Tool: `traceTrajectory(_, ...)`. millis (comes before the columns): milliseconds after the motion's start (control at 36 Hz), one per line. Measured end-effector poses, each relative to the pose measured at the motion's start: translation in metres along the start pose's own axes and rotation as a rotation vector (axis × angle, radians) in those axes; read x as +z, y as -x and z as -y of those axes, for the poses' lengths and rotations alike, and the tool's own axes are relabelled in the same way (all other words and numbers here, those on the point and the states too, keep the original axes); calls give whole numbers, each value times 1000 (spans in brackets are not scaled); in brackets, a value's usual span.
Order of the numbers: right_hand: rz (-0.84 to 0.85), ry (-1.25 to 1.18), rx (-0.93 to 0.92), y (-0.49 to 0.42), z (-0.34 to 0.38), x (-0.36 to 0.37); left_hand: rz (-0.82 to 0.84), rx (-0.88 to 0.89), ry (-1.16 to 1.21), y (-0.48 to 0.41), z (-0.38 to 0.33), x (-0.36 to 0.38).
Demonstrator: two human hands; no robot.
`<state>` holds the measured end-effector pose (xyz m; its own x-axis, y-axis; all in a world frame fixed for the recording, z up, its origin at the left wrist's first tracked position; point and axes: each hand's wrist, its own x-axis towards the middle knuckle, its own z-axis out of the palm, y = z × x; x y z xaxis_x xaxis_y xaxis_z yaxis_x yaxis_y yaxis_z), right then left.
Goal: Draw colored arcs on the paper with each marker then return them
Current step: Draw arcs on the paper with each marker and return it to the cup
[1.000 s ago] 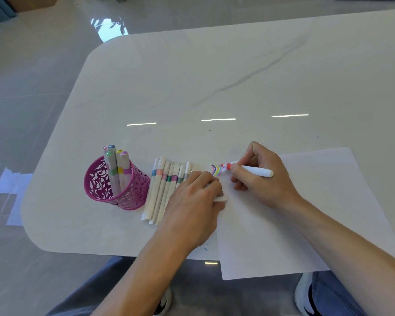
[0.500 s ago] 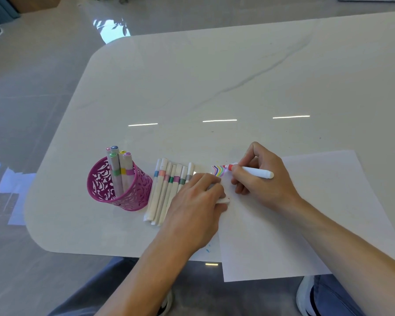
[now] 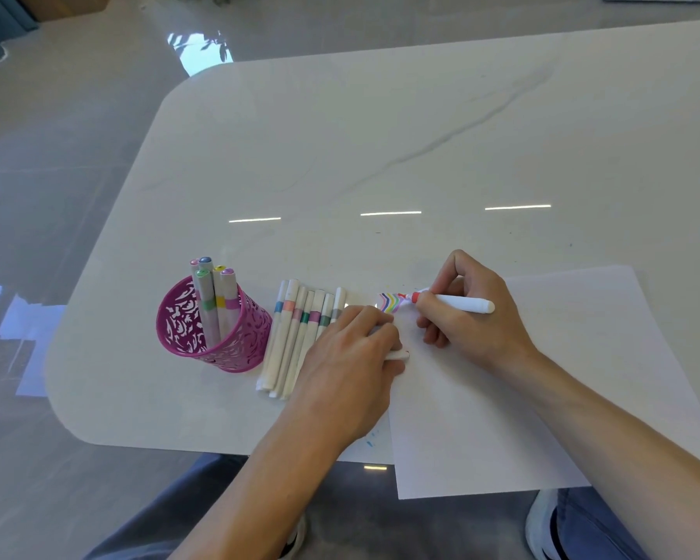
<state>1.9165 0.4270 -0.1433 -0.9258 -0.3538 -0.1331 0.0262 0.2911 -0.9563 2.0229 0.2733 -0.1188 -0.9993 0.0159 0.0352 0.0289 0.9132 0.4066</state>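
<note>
Pinching the light, stiff red marker close to its tip, the right hand works at the top-left corner of the thin, slippery paper, just right of frame centre, while the left hand curls round a small white piece, probably the cap.

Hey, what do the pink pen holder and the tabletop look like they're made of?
Pen holder: probably thin metal or hard plastic, in glossy magenta. Its wall is pierced with a scroll pattern that lets light through.
Tabletop: polished stone or a stone-look slab, white with grey veins and sharp strip-light reflections. Whether it is real marble or an imitation cannot be told.
</note>
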Motion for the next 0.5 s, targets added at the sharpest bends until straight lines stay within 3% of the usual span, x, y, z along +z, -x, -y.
traceTrajectory(500, -3, 9, -13, 1, -1, -1, -13, 33, -18, 0, 0, 2)
